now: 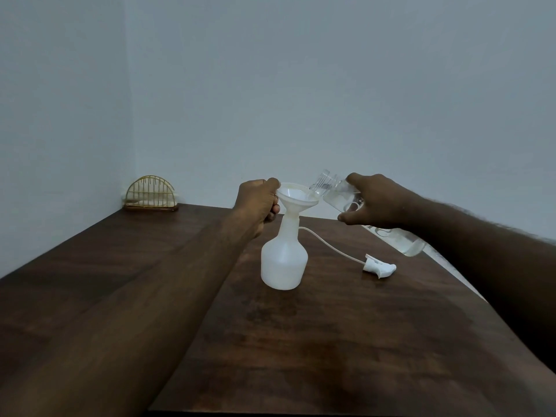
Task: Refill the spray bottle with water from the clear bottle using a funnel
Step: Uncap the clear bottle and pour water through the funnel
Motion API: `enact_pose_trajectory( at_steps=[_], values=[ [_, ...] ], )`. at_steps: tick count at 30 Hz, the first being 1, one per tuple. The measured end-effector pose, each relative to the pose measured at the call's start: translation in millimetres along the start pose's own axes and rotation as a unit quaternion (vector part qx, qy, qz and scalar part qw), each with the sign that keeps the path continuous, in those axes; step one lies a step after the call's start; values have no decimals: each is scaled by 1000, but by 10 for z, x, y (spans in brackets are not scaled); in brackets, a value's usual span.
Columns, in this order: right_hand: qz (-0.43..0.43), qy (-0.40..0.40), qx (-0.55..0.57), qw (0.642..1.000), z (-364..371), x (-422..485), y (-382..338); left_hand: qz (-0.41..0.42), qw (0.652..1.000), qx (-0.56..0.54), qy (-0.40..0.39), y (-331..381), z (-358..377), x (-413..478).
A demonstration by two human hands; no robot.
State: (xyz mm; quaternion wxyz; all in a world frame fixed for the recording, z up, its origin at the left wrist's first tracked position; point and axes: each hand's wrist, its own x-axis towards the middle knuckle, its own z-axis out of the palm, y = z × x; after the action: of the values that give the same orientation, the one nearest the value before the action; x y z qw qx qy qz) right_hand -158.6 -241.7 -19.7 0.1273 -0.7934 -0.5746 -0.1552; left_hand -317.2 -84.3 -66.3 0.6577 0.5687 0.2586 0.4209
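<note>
A white spray bottle [284,261] stands upright in the middle of the dark wooden table [331,341], its spray head off. A white funnel [296,197] sits in its neck. My left hand [258,203] grips the funnel's left rim. My right hand [376,200] holds the clear bottle [338,195] tilted, mouth over the funnel's right edge, water inside near the neck. Its lower end [409,243] shows under my forearm. The white spray head [379,267] with its tube lies on the table to the right.
A gold wire napkin holder [150,194] stands at the table's far left corner by the wall. The table's right edge runs diagonally beneath my right forearm. Grey-blue walls close in behind and on the left.
</note>
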Motion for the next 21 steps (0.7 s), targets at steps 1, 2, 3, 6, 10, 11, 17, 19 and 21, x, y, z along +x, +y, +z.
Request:
enact_pose_trajectory(
  at_steps=[1,2,3,6,10,11,17,19,21],
  values=[
    [0,0,-1,1000,-6,0,-4,-1,1000,0,1,0,-2,-1],
    [0,0,-1,1000,-13,1,-7,-1,1000,1,2,0,-2,-2],
    [0,0,-2,1000,-18,1,-11,-1,1000,2,3,0,-1,-2],
    [0,0,-6,1000,-29,1,-17,3,1000,2,4,3,4,1],
    [0,-1,-14,1000,-39,-4,-16,5,1000,8,5,8,10,7],
    [0,-3,-14,1000,-42,-4,-17,5,1000,10,6,11,11,8],
    [0,-3,-23,1000,-53,9,-21,6,1000,14,6,17,13,13],
    [-1,-3,-26,1000,-54,7,-27,7,1000,15,6,17,9,15],
    [-3,-3,-33,999,-56,7,-33,9,1000,16,7,19,8,16]
  ],
)
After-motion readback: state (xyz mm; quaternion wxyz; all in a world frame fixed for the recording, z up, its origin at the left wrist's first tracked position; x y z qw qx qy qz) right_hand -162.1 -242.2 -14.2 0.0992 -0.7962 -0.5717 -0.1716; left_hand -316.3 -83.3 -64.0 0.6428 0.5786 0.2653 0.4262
